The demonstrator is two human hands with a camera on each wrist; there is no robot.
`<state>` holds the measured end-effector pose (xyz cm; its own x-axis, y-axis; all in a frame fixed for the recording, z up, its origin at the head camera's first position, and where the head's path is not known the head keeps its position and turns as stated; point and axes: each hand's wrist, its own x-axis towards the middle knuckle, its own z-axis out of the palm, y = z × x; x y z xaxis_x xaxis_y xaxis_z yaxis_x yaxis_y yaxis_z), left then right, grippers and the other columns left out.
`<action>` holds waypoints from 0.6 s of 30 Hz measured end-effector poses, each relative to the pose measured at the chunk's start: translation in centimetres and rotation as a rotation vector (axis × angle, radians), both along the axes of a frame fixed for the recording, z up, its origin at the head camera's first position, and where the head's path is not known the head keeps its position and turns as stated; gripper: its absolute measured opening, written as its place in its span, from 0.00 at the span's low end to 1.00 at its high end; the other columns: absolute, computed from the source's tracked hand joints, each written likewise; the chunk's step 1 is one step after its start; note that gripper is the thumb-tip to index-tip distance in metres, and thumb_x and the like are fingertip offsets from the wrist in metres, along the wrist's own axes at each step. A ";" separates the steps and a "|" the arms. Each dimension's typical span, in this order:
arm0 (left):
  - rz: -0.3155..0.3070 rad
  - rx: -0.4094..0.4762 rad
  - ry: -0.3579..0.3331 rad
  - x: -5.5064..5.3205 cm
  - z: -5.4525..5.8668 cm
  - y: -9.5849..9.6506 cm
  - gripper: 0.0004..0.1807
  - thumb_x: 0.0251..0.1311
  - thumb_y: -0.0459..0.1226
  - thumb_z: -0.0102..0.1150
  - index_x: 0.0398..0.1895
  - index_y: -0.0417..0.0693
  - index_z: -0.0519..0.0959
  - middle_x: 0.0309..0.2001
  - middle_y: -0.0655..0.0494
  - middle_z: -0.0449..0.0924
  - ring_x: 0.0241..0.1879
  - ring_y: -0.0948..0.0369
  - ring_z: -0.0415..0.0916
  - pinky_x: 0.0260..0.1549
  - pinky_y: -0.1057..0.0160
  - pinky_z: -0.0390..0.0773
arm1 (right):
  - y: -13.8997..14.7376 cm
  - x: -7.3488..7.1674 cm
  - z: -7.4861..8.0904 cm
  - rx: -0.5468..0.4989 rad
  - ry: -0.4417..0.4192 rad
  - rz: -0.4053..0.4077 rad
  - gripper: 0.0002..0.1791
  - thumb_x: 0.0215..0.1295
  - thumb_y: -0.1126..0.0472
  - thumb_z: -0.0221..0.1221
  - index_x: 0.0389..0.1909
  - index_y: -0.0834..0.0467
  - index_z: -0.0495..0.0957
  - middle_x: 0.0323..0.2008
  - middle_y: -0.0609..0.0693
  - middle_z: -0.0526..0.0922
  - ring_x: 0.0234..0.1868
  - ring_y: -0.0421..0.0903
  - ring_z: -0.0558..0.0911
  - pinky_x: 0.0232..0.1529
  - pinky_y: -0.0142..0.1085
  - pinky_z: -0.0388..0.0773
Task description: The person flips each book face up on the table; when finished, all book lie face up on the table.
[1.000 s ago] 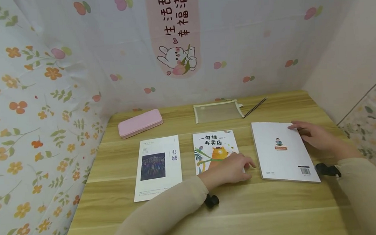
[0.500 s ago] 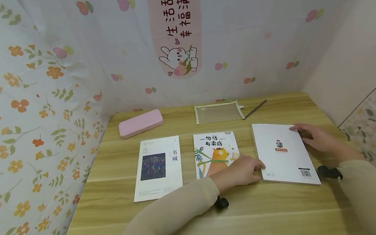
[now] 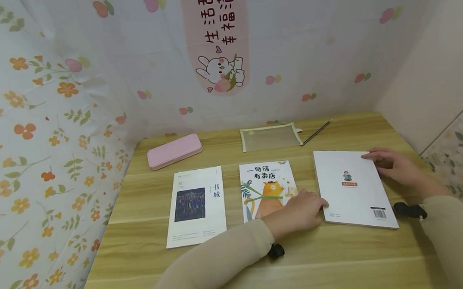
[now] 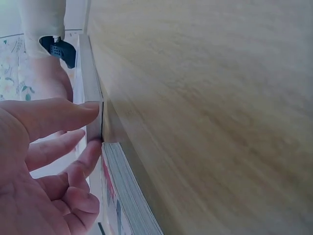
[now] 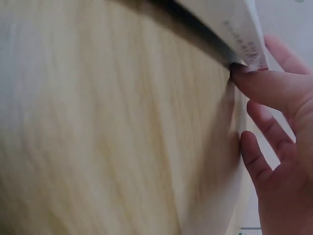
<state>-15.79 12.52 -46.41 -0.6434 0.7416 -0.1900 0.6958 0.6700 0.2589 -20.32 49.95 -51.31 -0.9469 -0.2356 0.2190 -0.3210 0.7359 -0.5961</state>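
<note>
A white book point(image 3: 350, 191) lies back cover up at the right of the table, with a small picture and a barcode on it. My left hand point(image 3: 302, 210) grips its left edge near the lower corner, index finger on the cover. In the left wrist view, the thumb point(image 4: 73, 116) meets the book's side. At the upper right edge, my right hand point(image 3: 395, 167) pinches the book, thumb low against it in the right wrist view. Under my left forearm, partly covered, is a picture book point(image 3: 269, 181) with an orange cat.
Left of the picture book lies a cream magazine point(image 3: 195, 206). Along the back of the wooden table point(image 3: 338, 269) are a pink pencil case point(image 3: 175, 151), a mesh zip pouch point(image 3: 270, 137) and a dark pencil point(image 3: 317, 132). Patterned curtains stand behind and at the left.
My left hand has moved right, from over the picture book to the white book's left edge. The right hand has stayed at the book's right edge.
</note>
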 end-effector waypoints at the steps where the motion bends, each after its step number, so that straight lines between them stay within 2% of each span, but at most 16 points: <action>1: 0.003 0.004 -0.005 0.0 0.0 0.0 0.27 0.60 0.44 0.70 0.64 0.69 0.80 0.59 0.73 0.81 0.55 0.66 0.71 0.43 0.71 0.72 | 0.1 0.1 0.0 0.003 0.000 -0.012 0.23 0.64 0.77 0.64 0.60 0.63 0.81 0.67 0.52 0.71 0.59 0.10 0.59 0.52 0.10 0.60; 3: 0.006 0.013 -0.010 0.1 -0.1 0.0 0.27 0.60 0.43 0.70 0.64 0.69 0.81 0.59 0.72 0.81 0.54 0.66 0.70 0.43 0.71 0.72 | 0.4 0.2 0.1 0.023 0.003 -0.019 0.22 0.64 0.75 0.65 0.59 0.62 0.82 0.66 0.45 0.72 0.59 0.10 0.58 0.52 0.09 0.58; 4: 0.004 0.020 -0.011 0.0 -0.2 0.0 0.27 0.59 0.43 0.70 0.64 0.69 0.81 0.59 0.72 0.81 0.54 0.66 0.70 0.44 0.71 0.72 | 0.5 0.3 0.1 0.039 0.003 -0.022 0.22 0.65 0.74 0.65 0.59 0.62 0.82 0.66 0.47 0.73 0.59 0.09 0.56 0.52 0.08 0.56; 6: 0.002 0.037 -0.014 0.0 -0.2 -0.1 0.27 0.59 0.42 0.70 0.63 0.68 0.81 0.59 0.72 0.81 0.54 0.67 0.70 0.46 0.72 0.71 | 0.7 0.4 0.2 0.058 0.013 -0.021 0.21 0.64 0.74 0.66 0.58 0.61 0.83 0.63 0.38 0.72 0.59 0.09 0.56 0.52 0.08 0.56; 8: -0.006 0.051 -0.012 -0.1 -0.2 -0.2 0.27 0.58 0.42 0.71 0.63 0.66 0.82 0.58 0.72 0.82 0.55 0.67 0.71 0.49 0.72 0.71 | 0.9 0.5 0.4 0.088 0.024 -0.015 0.22 0.63 0.73 0.67 0.58 0.60 0.83 0.62 0.29 0.69 0.58 0.08 0.56 0.51 0.07 0.55; 10: -0.012 0.064 -0.001 -0.1 -0.3 -0.3 0.27 0.56 0.43 0.72 0.62 0.65 0.82 0.57 0.72 0.82 0.55 0.67 0.72 0.52 0.73 0.69 | 1.0 0.6 0.7 0.106 0.034 -0.010 0.22 0.61 0.74 0.68 0.57 0.60 0.84 0.61 0.29 0.68 0.58 0.08 0.55 0.51 0.07 0.55; 11: -0.015 0.069 0.008 -0.1 -0.3 -0.4 0.27 0.56 0.43 0.73 0.62 0.64 0.82 0.57 0.71 0.83 0.55 0.68 0.73 0.54 0.73 0.69 | 1.1 0.7 0.8 0.108 0.043 -0.002 0.23 0.60 0.75 0.68 0.57 0.60 0.84 0.60 0.25 0.66 0.58 0.08 0.56 0.51 0.08 0.56; 14: 0.007 0.072 0.017 0.3 -0.5 -0.4 0.29 0.52 0.47 0.77 0.61 0.65 0.81 0.54 0.70 0.82 0.57 0.67 0.73 0.54 0.73 0.69 | 1.1 0.7 1.2 0.135 0.048 0.017 0.23 0.60 0.75 0.68 0.57 0.58 0.84 0.60 0.29 0.70 0.57 0.08 0.57 0.49 0.10 0.59; 17: 0.057 0.072 0.029 0.9 -0.8 -0.3 0.31 0.50 0.50 0.79 0.60 0.68 0.79 0.52 0.68 0.79 0.56 0.65 0.72 0.49 0.71 0.72 | 0.9 0.6 1.6 0.174 0.036 0.025 0.22 0.62 0.73 0.67 0.57 0.58 0.84 0.60 0.46 0.76 0.55 0.09 0.60 0.47 0.12 0.63; 18: 0.079 0.075 0.032 1.1 -0.8 -0.3 0.32 0.49 0.50 0.80 0.59 0.68 0.78 0.51 0.67 0.78 0.55 0.65 0.71 0.46 0.71 0.72 | 0.8 0.6 1.8 0.187 0.026 0.022 0.21 0.63 0.72 0.67 0.58 0.57 0.83 0.60 0.52 0.77 0.54 0.12 0.64 0.46 0.14 0.65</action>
<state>-14.69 12.25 -47.22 -0.7051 0.6997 -0.1147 0.6504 0.7027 0.2886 -19.75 50.73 -49.52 -0.9356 -0.2952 0.1937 -0.3518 0.8258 -0.4408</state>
